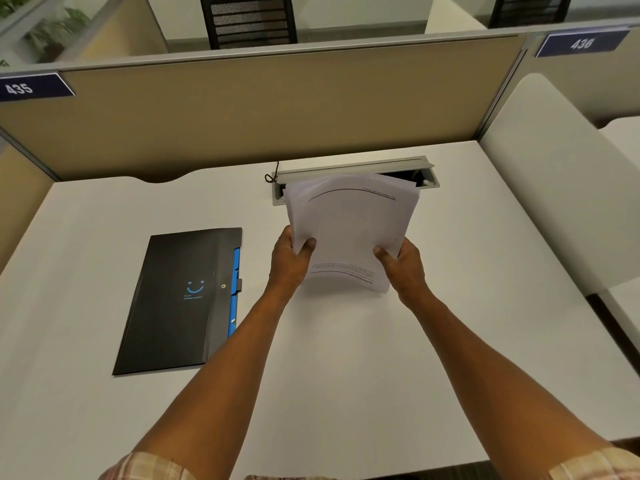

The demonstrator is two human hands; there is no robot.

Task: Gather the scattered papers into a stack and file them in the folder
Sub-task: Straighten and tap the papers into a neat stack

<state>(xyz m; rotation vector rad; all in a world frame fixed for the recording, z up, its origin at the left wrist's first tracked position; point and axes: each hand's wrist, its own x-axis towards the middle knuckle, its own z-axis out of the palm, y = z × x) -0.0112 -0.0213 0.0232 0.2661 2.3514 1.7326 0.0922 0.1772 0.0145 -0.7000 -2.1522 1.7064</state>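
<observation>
A stack of white printed papers (349, 230) is held up above the white desk (346, 358), a little right of centre. My left hand (291, 261) grips the stack's left edge, thumb on the top sheet. My right hand (401, 266) grips the right edge the same way. The sheets bow slightly and their far edges are a bit uneven. A black folder (173, 299) with a blue smile logo lies shut and flat on the desk to the left of my left hand, blue tabs showing along its right edge.
A grey cable tray (353, 166) with its lid raised sits in the desk behind the papers, a dark cable (272, 174) beside it. A tan partition (242, 109) closes the back, and a white side panel (554, 174) stands on the right.
</observation>
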